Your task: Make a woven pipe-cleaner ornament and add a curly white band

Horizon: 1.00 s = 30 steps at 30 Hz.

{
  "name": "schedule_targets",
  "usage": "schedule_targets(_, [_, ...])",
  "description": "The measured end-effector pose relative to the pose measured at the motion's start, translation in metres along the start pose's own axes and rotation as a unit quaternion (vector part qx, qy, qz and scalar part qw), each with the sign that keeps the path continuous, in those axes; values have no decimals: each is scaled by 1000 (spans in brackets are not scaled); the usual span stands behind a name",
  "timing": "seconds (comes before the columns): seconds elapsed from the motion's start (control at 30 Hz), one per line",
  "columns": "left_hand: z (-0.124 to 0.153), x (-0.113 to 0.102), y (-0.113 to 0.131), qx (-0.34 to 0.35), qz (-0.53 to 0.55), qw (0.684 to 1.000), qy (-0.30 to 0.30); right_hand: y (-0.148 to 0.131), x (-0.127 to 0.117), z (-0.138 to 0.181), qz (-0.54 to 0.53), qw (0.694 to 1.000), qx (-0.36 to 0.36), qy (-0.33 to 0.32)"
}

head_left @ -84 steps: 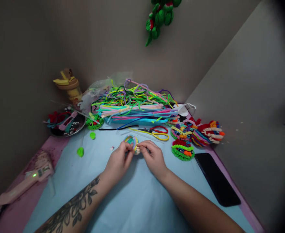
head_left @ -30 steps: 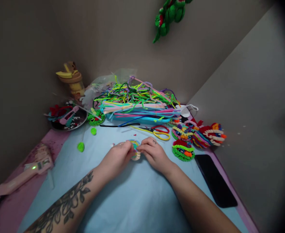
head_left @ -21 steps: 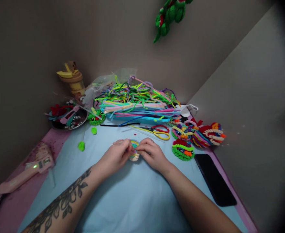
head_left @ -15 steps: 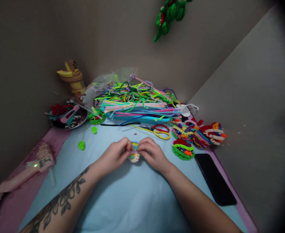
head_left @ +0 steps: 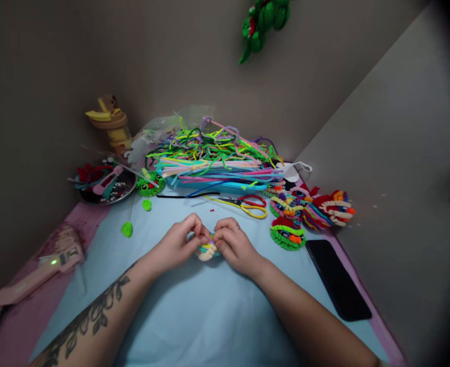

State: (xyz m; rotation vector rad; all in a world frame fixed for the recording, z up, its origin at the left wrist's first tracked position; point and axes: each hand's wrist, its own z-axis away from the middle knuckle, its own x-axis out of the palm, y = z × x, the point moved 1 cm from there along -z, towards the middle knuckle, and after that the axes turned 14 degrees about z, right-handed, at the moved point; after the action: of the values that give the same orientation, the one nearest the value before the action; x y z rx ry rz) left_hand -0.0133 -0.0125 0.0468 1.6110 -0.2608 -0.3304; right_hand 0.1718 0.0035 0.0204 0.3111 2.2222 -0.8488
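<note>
Lower left of frame: pink glue gun (head_left: 37, 278), green light lit. Centre: left hand (head_left: 179, 243), thumb and forefinger pinching multicoloured fuzzy piece (head_left: 206, 254), cream ridge along lower edge. Just right: right hand (head_left: 239, 248), fingertips seemingly gripping piece's other side, contact partly hidden. Right of centre: scissors (head_left: 237, 202). Lower right: black phone (head_left: 339, 280).

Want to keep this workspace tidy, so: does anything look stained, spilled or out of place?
Dark blotches speckle the pink surface around the nozzle of the glue gun, looking like stains; of what, I can't tell. A tiny red scrap lies loose on the near side of the scissors.
</note>
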Motion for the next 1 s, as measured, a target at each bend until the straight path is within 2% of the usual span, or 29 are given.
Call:
schedule_targets(0.17, [0,-3,-1,37,-114,991,-58,-1,0,-2,-39,996,25,-78])
schedule_targets(0.3, [0,-4,-5,60,-170,981,-72,1,1,-1,-55,991,39,-115])
schedule_targets(0.53, [-1,-1,-2,48,-176,980,-75,4,-1,-2,-69,986,63,-138])
schedule_targets(0.7, [0,-5,4,20,-147,987,-68,9,0,-4,-71,986,88,-120])
schedule_targets(0.8, [-2,-6,2,2,-62,998,-22,12,0,-4,-98,985,123,-70])
schedule_targets(0.87, [-4,-5,-2,-9,54,998,43,15,0,-3,-143,979,147,-14])
schedule_targets(0.93, [-8,-5,-8,-31,195,973,121,18,2,0,-188,965,178,37])
schedule_targets(1.0, [-11,-4,-12,-76,322,926,181,21,5,3,-227,951,201,58])
